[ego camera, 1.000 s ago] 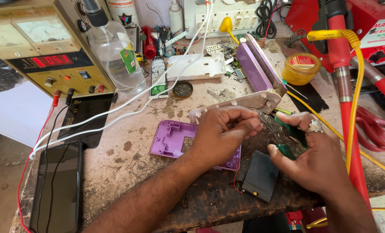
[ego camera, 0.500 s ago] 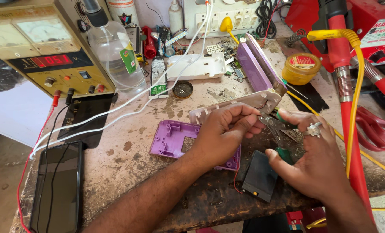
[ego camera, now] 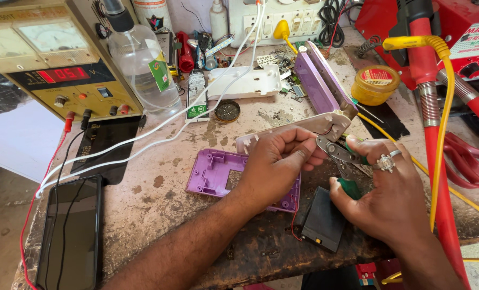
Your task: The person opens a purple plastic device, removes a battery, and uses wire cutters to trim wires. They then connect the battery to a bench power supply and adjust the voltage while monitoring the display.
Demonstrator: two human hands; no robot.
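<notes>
My left hand [ego camera: 280, 166] pinches something small, too small to make out, at the tips of green-handled cutting pliers [ego camera: 340, 161]. My right hand [ego camera: 382, 193] grips the pliers' handles and wears rings. Both hands hover over a purple plastic case half [ego camera: 213, 172] lying open on the worn bench. A black flat battery [ego camera: 324, 220] with a red wire lies just below the hands. A pale case panel [ego camera: 325, 124] lies right behind my fingers.
A bench power supply [ego camera: 62, 70] with red digits stands back left, a clear bottle [ego camera: 143, 64] beside it. White cables [ego camera: 143, 137] cross the bench. A dark phone [ego camera: 70, 236] lies front left. A yellow flux tin [ego camera: 375, 85], red scissors [ego camera: 467, 161] and a red stand [ego camera: 435, 161] are at right.
The right hand has shifted slightly, bringing the pliers' jaws closer against the left fingertips. The left hand stays in place over the purple case.
</notes>
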